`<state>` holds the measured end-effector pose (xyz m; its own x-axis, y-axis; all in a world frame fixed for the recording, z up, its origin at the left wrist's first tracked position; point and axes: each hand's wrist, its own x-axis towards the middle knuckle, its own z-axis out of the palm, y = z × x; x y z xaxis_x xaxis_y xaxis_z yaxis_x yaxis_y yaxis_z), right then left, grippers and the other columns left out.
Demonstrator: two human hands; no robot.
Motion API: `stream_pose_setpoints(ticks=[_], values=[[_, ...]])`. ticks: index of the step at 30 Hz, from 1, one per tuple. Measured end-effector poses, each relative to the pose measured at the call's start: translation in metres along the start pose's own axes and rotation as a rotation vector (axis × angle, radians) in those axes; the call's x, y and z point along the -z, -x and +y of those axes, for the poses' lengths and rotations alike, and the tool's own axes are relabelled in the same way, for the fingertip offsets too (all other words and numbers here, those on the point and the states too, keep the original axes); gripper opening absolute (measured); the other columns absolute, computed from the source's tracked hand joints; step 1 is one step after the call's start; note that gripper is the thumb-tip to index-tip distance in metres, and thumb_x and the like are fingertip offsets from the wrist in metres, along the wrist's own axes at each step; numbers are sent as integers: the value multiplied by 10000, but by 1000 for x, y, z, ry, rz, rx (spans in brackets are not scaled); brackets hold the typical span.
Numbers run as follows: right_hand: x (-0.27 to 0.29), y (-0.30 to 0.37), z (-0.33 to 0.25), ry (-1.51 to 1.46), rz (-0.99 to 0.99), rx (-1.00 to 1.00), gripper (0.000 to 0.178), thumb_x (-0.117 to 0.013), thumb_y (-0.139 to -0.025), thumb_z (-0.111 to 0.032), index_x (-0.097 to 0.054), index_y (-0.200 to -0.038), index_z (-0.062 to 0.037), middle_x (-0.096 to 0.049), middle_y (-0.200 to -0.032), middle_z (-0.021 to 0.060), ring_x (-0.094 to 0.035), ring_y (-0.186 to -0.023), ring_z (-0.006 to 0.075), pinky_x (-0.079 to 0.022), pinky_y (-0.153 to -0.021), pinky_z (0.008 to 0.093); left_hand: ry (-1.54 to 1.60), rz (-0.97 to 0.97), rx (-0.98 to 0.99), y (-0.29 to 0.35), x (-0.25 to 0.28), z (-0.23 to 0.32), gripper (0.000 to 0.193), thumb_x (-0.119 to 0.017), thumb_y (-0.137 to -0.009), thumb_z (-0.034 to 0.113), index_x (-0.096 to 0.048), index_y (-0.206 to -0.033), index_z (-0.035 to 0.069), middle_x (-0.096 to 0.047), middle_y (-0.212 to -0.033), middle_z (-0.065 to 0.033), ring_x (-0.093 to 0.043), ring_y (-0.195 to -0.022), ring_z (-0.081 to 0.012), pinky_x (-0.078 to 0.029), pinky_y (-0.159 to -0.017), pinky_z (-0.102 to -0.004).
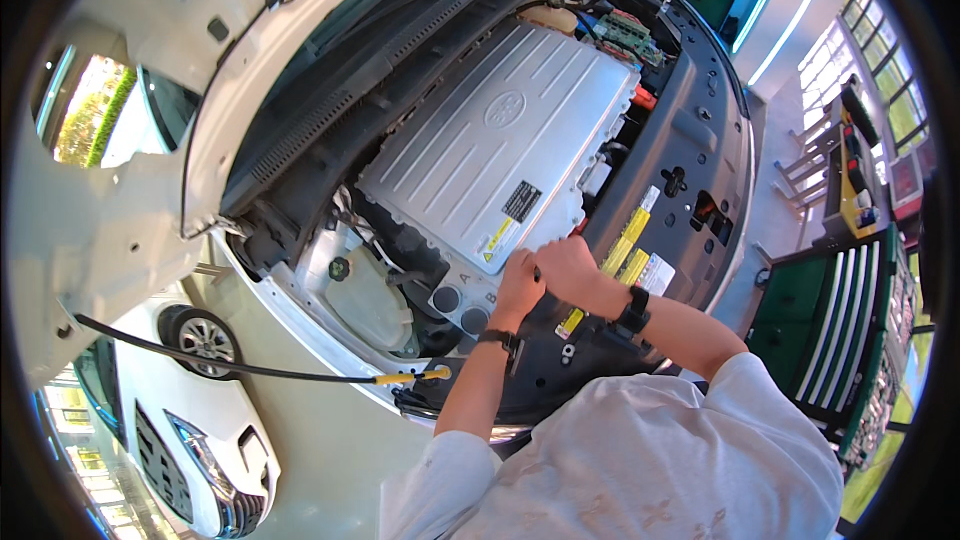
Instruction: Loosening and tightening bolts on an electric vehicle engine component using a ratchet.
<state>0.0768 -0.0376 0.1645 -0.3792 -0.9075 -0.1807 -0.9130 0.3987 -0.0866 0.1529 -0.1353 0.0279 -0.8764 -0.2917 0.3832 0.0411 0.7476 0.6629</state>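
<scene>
My left hand and my right hand meet over the near corner of a large silver ribbed metal cover in a car's engine bay. The fingers of both are curled closed, the right one in a fist. A small dark spot shows between them, but what they hold, if anything, is hidden. Beside my left wrist are two round dark caps on a grey metal housing. Under my right forearm runs a black plastic front panel with a yellow label.
A translucent fluid tank stands left of the housing. The raised hood is held by a black prop rod with a yellow end. A white car is parked at left. Green tool cabinets stand at right.
</scene>
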Motion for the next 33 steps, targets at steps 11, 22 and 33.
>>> stream_pose_setpoints(ticks=[11, 22, 33], values=[[-27, -12, 29, -12, 239, 289, 127, -638, -716, -156, -664, -832, -112, -611, -830, -6, -554, -967, 189, -354, -965, 369, -678, -232, -171, -1, 2, -6, 197, -636, -782, 189, -628, -960, 104, -608, -900, -59, -572, -874, -250, -441, -777, -395], [-19, 2, 32, -209, 165, 196, 87, -704, -671, -118, -655, -743, -111, -670, -732, 50, -691, -694, 208, -513, -566, 320, -328, -228, 0, -5, 11, 11, 171, -691, -730, 120, -585, -850, 60, -581, -844, -103, -558, -906, -326, -450, -791, -452], [-10, -1, 20, 27, 175, 206, 83, -637, -772, -164, -683, -842, -168, -626, -930, 14, -577, -985, 167, -338, -976, 363, -105, 27, -46, 8, -4, -11, 201, -638, -694, -13, -502, -835, 30, -519, -818, -152, -512, -837, -380, -421, -736, -491]])
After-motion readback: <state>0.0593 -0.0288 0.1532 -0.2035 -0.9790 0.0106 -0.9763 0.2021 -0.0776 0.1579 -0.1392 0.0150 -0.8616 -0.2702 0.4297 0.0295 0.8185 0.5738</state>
